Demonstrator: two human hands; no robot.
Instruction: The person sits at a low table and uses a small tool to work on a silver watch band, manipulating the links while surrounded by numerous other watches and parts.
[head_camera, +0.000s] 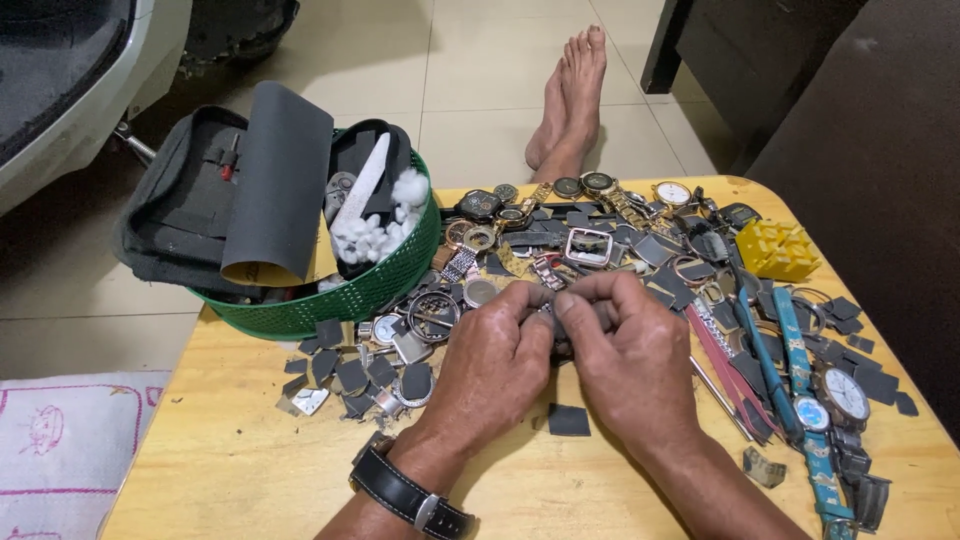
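Your left hand (497, 355) and right hand (625, 345) met over the worktop (240, 470), both closed, pinching one small dark part (560, 318) between fingertips, held up near you, seemingly for close handling. Watches (600, 215) and a green basket (350, 290) lay beyond.

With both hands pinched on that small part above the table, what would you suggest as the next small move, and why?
Probably keep rubbing it in place: the left hand and right hand meet fingertip to fingertip on a small dark piece, mostly hidden, with cut grey abrasive scraps lying below.
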